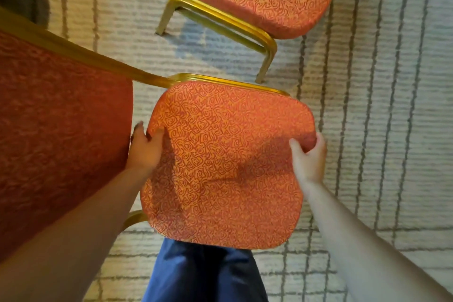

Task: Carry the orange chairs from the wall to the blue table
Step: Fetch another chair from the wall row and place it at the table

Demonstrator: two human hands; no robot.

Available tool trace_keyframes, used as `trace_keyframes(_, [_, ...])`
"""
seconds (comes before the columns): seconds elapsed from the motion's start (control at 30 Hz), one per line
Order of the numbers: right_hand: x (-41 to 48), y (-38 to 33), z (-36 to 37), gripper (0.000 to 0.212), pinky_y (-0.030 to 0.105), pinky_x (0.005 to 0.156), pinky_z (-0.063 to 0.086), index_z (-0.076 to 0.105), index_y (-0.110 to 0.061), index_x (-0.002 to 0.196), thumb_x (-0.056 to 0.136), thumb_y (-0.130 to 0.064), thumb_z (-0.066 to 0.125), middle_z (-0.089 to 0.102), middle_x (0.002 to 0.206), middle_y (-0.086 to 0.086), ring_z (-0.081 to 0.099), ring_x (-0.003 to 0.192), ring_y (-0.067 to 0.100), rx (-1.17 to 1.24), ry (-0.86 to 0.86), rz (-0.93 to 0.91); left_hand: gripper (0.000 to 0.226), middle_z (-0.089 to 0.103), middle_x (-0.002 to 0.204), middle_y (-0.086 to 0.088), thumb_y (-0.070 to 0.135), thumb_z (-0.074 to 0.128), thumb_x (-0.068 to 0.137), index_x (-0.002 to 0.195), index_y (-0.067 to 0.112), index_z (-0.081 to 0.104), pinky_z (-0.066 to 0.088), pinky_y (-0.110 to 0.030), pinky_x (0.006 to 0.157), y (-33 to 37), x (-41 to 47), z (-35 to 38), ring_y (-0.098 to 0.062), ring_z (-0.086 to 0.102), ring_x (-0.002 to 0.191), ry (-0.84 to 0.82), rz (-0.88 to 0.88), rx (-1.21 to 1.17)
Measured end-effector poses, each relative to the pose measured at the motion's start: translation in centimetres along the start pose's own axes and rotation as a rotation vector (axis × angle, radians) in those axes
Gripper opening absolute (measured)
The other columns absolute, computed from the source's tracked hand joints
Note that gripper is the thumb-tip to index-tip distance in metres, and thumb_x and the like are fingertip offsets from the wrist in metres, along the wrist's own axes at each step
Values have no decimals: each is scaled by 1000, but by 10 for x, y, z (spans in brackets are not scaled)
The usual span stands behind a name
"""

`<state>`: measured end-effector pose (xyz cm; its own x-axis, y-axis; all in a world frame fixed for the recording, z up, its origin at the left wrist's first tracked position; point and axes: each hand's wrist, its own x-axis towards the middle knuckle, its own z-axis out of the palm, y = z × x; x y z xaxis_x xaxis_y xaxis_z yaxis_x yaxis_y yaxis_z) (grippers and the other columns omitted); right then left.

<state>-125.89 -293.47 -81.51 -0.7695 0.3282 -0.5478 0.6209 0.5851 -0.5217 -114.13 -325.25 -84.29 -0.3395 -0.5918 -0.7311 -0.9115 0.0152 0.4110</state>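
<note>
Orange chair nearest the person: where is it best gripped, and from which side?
Probably the seat cushion's opposite edges, one hand from each side: left hand by the backrest, right hand opposite. The seat is wide with thick, rounded edges, and the backrest likely weights that end.

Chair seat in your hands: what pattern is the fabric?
The seat is orange with dark red swirls, clearest in the head view.

Floor: a pale cream carpet (pixel 367 105) is covering it.
Pattern: darker grey lines (pixel 94 7) are running across the carpet, crossing into a loose grid.
Light: a soft bluish patch (pixel 196 39) is lying on the carpet.
Top-left corner: a dark shape (pixel 19 0) is sitting there, too dim to identify.
</note>
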Motion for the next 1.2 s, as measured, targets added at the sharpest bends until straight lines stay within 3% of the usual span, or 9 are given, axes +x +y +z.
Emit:
trace_keyframes(0.1, [12,10,9,75,41,111,34,33,-5,145,87,-37,68,48,142,16,47,130,26,0,8,-9,65,41,148,-9,59,35,95,146,19,35,29,-39,109,2,16,6,-31,38,134,52,1,16])
trace_keyframes(0.27, [19,24,9,67,35,97,48,55,-16,125,74,-56,69,67,116,1,63,106,17,81,6,7,58,62,114,-2,63,32,94,117,20,63,32,-23,82,5,29,10,-19,53,102,109,53,-15])
trace_keyframes(0.43, [25,29,7,65,31,90,52,62,-26,103,55,-70,71,69,98,-11,66,92,6,141,-17,97,65,63,98,4,77,33,84,97,23,67,36,-26,79,0,37,9,-16,55,90,66,-29,-54])
trace_keyframes(0.57, [29,33,5,68,30,87,55,69,-24,102,54,-72,74,74,95,-10,69,90,4,161,-60,143,71,64,64,13,89,36,66,65,26,69,40,-24,61,2,35,7,-4,56,63,63,-103,-97])
trace_keyframes(0.63, [31,35,3,65,28,83,55,72,-25,98,53,-72,74,75,91,-13,70,87,2,173,-110,172,71,64,54,15,93,39,57,58,30,70,41,-24,57,3,36,6,-3,57,59,50,-136,-120])
trace_keyframes(0.83, [35,36,-4,45,36,88,55,72,-34,92,61,-66,77,75,99,-9,71,94,10,286,-342,275,63,70,69,23,95,44,51,70,41,72,45,-23,66,6,35,3,-3,64,77,-45,-169,-182])
trace_keyframes(0.93, [37,36,-4,36,30,77,56,68,-32,86,69,-63,75,75,86,-16,71,83,3,291,-334,283,67,73,79,18,95,44,51,77,40,73,47,-26,75,7,35,3,-7,66,84,-95,-178,-186])
trace_keyframes(1.07, [32,34,-5,40,33,84,55,68,-32,85,66,-66,75,74,88,-15,70,87,6,270,-314,294,69,66,81,13,96,42,47,73,37,66,46,-34,87,12,33,0,-13,62,84,-97,-206,-153])
trace_keyframes(1.2, [20,29,-15,54,41,93,54,69,-31,84,54,-76,73,73,100,-7,69,94,16,223,-258,302,77,70,101,6,99,39,47,83,39,69,44,-42,101,13,28,-6,-19,63,100,-169,-168,-132])
